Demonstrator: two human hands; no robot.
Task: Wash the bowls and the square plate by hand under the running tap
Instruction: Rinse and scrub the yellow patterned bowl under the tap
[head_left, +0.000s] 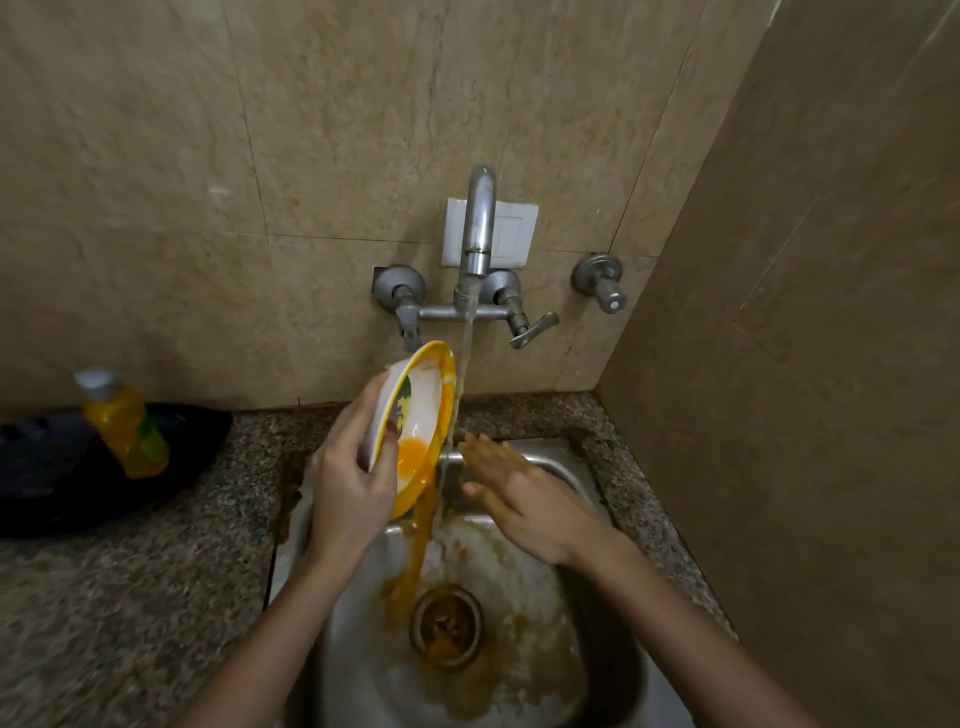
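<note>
- Yellow bottle (127, 423) is kept on a dark tray (41, 467), clear of the splash.
- Bowl (423, 405) is gripped on edge by the left hand (348, 488), so orange dregs are drained into the sink (613, 675).
- Right hand (524, 499) is held flat and empty beside the stream (464, 364).

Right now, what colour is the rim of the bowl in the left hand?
Yellow: the bowl has a yellow rim around a white inside, clearest in the head view.

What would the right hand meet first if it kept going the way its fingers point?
Most likely the water stream just ahead of the right hand, then the tilted bowl that the left hand holds; depth is unclear.
</note>
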